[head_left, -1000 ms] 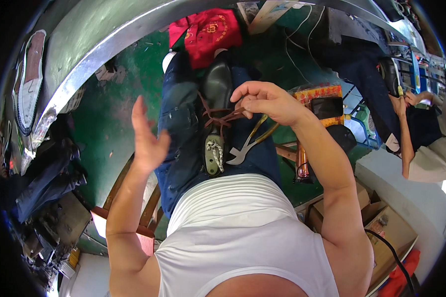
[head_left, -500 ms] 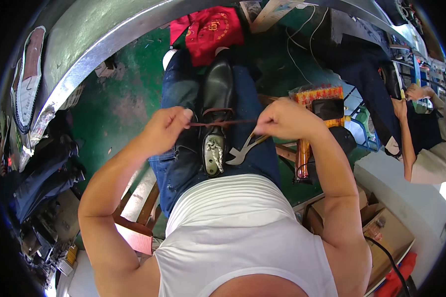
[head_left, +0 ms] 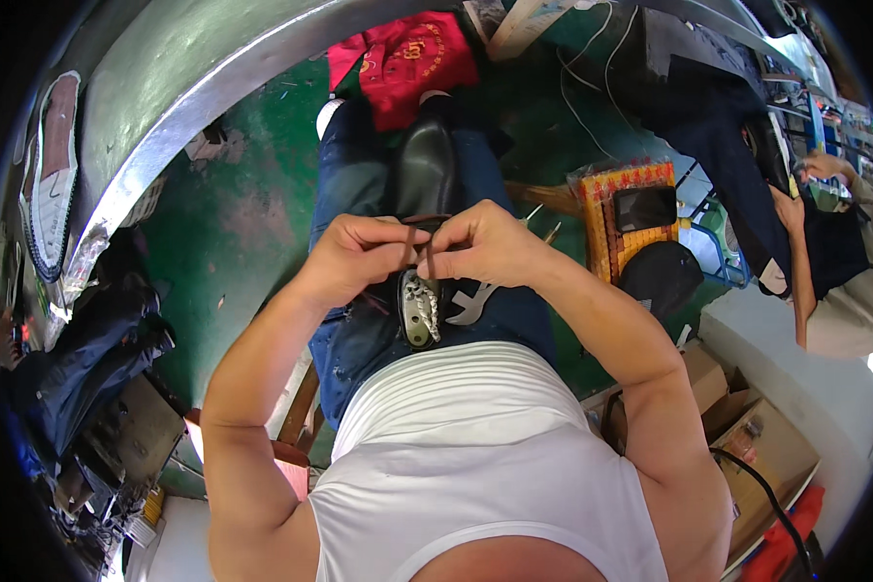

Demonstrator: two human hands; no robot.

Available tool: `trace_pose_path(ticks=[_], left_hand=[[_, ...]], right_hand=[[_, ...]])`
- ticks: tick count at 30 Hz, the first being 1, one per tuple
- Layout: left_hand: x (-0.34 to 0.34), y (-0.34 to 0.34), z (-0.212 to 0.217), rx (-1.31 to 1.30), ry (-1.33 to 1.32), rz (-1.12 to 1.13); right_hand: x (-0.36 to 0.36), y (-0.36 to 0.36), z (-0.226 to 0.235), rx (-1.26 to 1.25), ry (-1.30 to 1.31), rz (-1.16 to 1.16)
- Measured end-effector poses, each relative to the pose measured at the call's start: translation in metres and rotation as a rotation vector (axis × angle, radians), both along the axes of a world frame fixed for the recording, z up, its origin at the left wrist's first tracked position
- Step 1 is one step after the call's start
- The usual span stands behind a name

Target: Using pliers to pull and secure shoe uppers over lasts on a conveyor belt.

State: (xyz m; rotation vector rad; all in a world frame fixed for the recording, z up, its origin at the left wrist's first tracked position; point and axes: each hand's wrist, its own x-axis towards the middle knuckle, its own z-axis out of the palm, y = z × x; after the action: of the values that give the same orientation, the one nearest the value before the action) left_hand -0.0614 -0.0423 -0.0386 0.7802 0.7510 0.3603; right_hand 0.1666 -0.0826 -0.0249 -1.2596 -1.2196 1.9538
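Both hands have come together since half a second ago: then they were spread apart with a brown lace stretched taut between them, and now the left hand [head_left: 359, 257] and right hand [head_left: 480, 242] meet knuckle to knuckle over the shoe [head_left: 425, 179]. Each hand's fingers are curled nearly shut, pinching the lace [head_left: 412, 221] between thumb and forefinger; only a short dark strip of it shows in the gap between the two thumbs. Just beyond the fingertips lies the shoe, black and glossy, toe pointing away, resting on the person's lap in blue jeans [head_left: 354, 184]. Just below the fingers, toward the body, a pale metal last-stand [head_left: 420, 308] pokes out, and a metal tool [head_left: 470, 303] lies beside it under the right hand. Underfoot is a worn green floor [head_left: 233, 223], with a curved grey metal edge [head_left: 194, 97] off past the left hand and a red cloth [head_left: 407, 63] beyond the shoe's toe. Out past the right wrist sit a yellow tray [head_left: 621, 218] and cardboard boxes [head_left: 747, 436]; another person's arm [head_left: 795, 252] shows well apart at the right.
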Motion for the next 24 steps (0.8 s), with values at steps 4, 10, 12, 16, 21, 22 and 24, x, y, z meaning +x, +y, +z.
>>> trace_pose_path(ticks=[4,10,12,16,21,22,24], left_hand=[[0.016,-0.008,-0.001,0.517,0.090,0.041],[0.017,-0.006,0.011,0.861,0.270,0.008],[0.017,-0.003,0.016,1.014,0.312,0.073],[-0.023,0.030,0.034,1.275,0.336,-0.478],[0.010,0.054,-0.015,0.697,0.436,0.124],[0.026,0.063,-0.027,0.525,0.476,0.095],[0.052,0.068,-0.061,0.292,0.407,0.060]], right_hand=[[-0.002,0.004,0.001,-0.087,-0.069,0.002],[0.001,0.001,0.002,0.091,-0.119,-0.007],[0.007,0.002,0.011,0.330,-0.238,0.056],[0.036,-0.001,0.004,0.944,-0.840,0.237],[0.046,-0.028,0.008,0.988,-0.915,0.280],[0.050,-0.036,0.007,0.998,-0.915,0.275],[0.056,-0.051,0.004,0.813,-0.999,0.602]])
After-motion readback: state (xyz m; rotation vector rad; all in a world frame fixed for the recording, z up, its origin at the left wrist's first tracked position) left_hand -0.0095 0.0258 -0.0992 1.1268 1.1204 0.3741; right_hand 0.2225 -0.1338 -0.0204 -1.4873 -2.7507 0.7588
